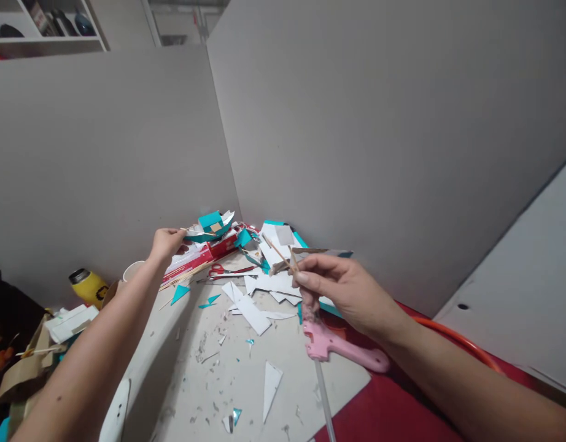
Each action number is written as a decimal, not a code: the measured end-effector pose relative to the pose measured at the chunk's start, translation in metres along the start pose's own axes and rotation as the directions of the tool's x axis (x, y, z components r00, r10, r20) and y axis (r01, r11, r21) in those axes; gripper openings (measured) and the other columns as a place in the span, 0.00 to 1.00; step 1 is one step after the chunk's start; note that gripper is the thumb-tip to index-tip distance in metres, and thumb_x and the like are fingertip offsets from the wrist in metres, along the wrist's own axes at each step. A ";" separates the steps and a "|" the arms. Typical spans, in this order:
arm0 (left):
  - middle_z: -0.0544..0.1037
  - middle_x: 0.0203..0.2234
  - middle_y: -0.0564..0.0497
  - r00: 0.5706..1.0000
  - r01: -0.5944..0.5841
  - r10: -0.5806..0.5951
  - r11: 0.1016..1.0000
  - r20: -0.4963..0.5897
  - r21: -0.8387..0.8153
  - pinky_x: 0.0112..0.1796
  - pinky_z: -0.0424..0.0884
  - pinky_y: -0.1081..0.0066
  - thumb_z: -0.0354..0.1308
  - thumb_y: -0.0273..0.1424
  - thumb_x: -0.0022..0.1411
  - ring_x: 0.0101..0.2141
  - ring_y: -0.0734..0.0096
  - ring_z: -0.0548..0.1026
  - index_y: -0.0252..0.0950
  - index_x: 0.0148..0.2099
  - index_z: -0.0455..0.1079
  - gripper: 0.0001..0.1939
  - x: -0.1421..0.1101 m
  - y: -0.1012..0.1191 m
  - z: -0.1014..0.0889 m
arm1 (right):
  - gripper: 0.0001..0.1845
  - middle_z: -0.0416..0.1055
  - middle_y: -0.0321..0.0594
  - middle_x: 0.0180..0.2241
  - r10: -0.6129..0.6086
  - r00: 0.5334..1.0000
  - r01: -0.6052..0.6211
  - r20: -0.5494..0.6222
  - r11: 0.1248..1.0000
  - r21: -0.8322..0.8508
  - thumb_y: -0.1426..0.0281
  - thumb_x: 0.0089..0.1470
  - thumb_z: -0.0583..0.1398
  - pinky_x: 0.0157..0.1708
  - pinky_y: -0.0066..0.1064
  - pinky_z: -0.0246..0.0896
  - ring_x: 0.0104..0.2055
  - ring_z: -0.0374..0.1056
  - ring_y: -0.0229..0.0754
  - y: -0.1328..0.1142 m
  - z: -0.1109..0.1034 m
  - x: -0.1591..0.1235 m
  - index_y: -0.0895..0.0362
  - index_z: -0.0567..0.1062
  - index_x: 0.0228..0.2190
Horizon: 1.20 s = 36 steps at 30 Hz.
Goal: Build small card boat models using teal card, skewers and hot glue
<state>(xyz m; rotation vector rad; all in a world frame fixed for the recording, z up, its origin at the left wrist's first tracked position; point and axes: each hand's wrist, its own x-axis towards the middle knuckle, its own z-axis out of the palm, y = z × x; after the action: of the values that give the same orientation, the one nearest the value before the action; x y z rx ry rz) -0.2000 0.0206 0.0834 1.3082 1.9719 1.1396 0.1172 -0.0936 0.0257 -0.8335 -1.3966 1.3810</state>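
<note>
My left hand (167,240) is closed at the near end of a small teal-and-white paper boat (209,227), which rests on or just above a red-and-white box (223,247); I cannot tell which. Between the thumb and fingertips of my right hand (331,279) are thin wooden sticks (277,248), pointing up and left. Just below that hand lies a pink glue gun (322,344) with a clear glue stick (324,399) coming out of its back. Red-handled scissors (217,270) lie between the hands.
White paper scraps (248,307) and teal offcuts (179,294) litter the table (204,380). At left stand a yellow bottle (88,287) and a white cup (132,270). Grey partitions (356,123) rise behind, and an orange cable (458,341) runs at right.
</note>
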 end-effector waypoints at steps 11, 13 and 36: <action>0.72 0.48 0.44 0.997 0.075 -0.072 0.993 0.038 -0.092 0.41 0.73 0.58 0.56 0.36 0.64 0.43 0.62 0.74 0.34 0.53 0.67 0.17 0.012 0.018 0.084 | 0.13 0.69 0.33 0.23 -0.114 0.992 0.117 -0.043 0.992 0.057 0.60 0.49 0.65 0.22 0.26 0.63 0.20 0.63 0.31 -0.007 -0.007 0.002 0.57 0.74 0.29; 0.72 0.48 0.44 0.995 0.093 -0.090 0.990 0.032 -0.106 0.41 0.73 0.58 0.56 0.36 0.64 0.43 0.62 0.74 0.34 0.53 0.67 0.17 0.014 0.017 0.096 | 0.13 0.69 0.33 0.22 -0.107 0.993 0.109 -0.051 0.993 0.043 0.60 0.48 0.66 0.21 0.26 0.63 0.20 0.63 0.32 -0.007 -0.007 0.001 0.57 0.74 0.29; 0.72 0.48 0.44 0.985 0.171 -0.163 0.950 0.054 -0.261 0.41 0.73 0.58 0.56 0.36 0.64 0.43 0.62 0.74 0.35 0.54 0.66 0.17 0.038 0.003 0.118 | 0.17 0.66 0.31 0.17 0.008 1.000 -0.008 -0.029 1.000 0.007 0.56 0.47 0.65 0.17 0.26 0.60 0.16 0.63 0.32 -0.002 -0.002 0.001 0.57 0.71 0.29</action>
<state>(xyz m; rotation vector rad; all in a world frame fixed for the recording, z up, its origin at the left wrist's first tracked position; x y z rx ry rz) -0.1230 0.0992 0.0261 0.9961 1.7960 1.2407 0.1187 -0.0921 0.0282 -0.8524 -1.3673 1.3742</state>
